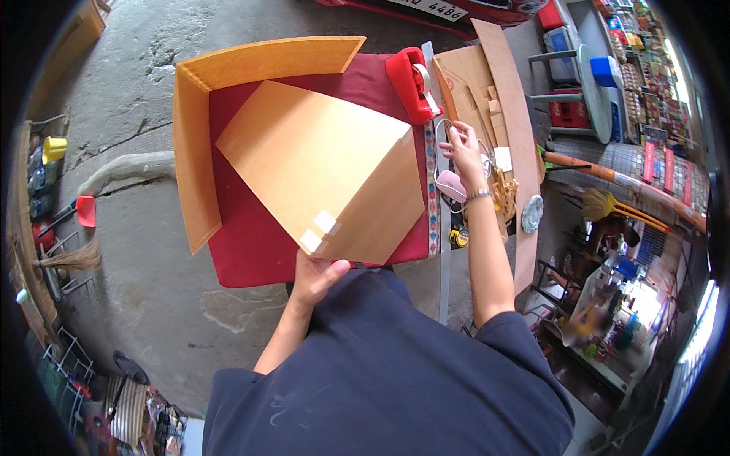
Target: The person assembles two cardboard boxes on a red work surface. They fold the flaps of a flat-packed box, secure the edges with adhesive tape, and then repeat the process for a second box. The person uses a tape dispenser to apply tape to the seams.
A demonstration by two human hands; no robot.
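Note:
A tan cardboard box (pixel 319 140) sits tilted above the red-covered table (pixel 255 270), two of its faces meeting along an edge. Short strips of white tape (pixel 319 230) cross that edge near its lower corner. My left hand (pixel 312 280) grips this corner from below, thumb along the front; its other fingers are partly hidden. Off to the right, my right hand (pixel 465 150) is raised with its fingers loosely bent and apart, and nothing plain shows in them. Just beyond it stands a red tape dispenser (pixel 407 85) with a white roll. A pink device (pixel 452 185) with a white cord lies beside my right wrist.
An angled tan board piece (pixel 195 156) stands along the table's left and far sides. Right of the table are a long metal ruler (pixel 445 281), cardboard scraps (pixel 475 87), a yellow tape measure (pixel 458 236) and a long brown board (pixel 525 258). A stool (pixel 591 95) stands farther right.

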